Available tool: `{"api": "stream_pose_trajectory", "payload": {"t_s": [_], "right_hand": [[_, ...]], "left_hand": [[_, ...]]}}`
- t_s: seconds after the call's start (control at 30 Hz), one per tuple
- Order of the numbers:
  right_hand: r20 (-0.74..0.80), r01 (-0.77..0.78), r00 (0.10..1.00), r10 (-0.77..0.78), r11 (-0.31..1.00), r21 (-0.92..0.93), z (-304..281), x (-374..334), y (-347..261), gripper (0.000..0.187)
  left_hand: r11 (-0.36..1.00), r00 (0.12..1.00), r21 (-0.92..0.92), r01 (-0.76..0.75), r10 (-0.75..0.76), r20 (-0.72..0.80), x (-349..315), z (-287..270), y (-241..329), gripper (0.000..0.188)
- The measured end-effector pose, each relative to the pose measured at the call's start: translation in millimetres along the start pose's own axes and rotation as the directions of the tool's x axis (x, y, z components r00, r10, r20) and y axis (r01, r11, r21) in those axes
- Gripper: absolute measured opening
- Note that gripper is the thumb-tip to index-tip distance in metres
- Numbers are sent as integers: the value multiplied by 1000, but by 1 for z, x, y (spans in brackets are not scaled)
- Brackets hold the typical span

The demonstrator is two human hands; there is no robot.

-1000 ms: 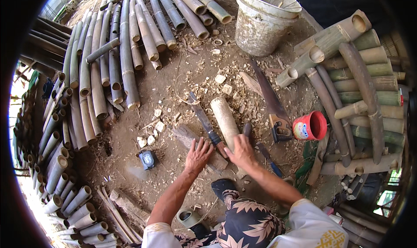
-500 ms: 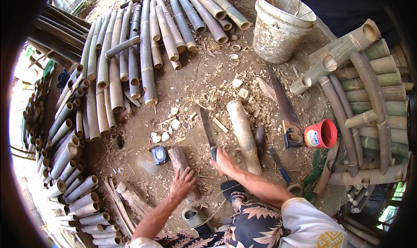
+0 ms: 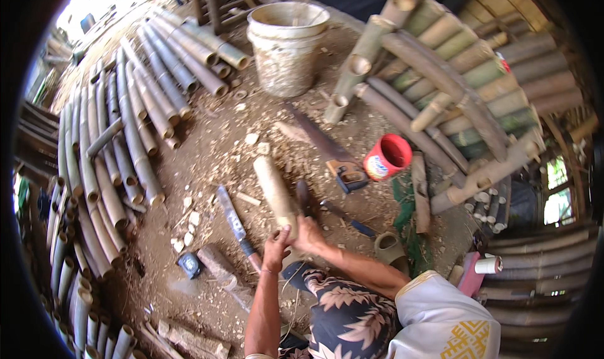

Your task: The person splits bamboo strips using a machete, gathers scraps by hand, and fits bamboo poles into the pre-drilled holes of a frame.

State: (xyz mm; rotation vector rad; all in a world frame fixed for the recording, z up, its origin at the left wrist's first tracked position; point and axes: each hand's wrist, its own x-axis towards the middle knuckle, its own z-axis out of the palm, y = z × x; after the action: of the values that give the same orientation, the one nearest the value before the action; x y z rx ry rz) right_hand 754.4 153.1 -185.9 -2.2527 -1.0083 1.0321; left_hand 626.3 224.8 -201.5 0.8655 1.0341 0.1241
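A pale, peeled log point(image 3: 272, 186) points away from me. Its near end lies between my two hands. My left hand point(image 3: 275, 249) closes on that end from the left, thumb along the wood. My right hand point(image 3: 308, 235) grips it from the right, with some fingers hidden. Left of the log, a machete point(image 3: 231, 215) with a dark handle lies on the ground. Close by are a short brown log point(image 3: 220, 268) and a blue-black tape measure point(image 3: 189, 265). A dark, rounded tool point(image 3: 304, 197) sits just right of the pale log; its kind is unclear.
To the right lie a handsaw point(image 3: 324, 139), a blue-handled chisel-like tool point(image 3: 349, 219) and a red tub point(image 3: 387, 158). A dirty white bucket point(image 3: 286, 57) stands beyond. Bamboo poles point(image 3: 141, 139) cover the left; a bamboo structure point(image 3: 453, 95) stands at right. Wood chips litter the dirt.
My left hand has left the short brown log and my right hand the machete's handle. Both are now on the pale log's near end. The view has swung right.
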Motion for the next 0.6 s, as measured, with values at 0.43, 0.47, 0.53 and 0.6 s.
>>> {"api": "stream_pose_trajectory", "payload": {"t_s": [0.43,0.47,0.53,0.6], "right_hand": [[-966,59,201,161,983,176,-444,1,194,103],[-924,131,293,246,947,294,-448,17,177,99],[-852,343,410,327,810,476,-471,40,157,85],[-827,523,475,301,659,540,-487,48,172,66]], "left_hand": [[855,931,416,-311,363,-50,-58,-58,-69,73],[802,943,566,-191,311,-123,-73,-71,-74,76],[634,927,771,-53,318,-198,-83,-76,-85,80],[498,904,867,-16,378,-200,-78,-65,-100,78]]}}
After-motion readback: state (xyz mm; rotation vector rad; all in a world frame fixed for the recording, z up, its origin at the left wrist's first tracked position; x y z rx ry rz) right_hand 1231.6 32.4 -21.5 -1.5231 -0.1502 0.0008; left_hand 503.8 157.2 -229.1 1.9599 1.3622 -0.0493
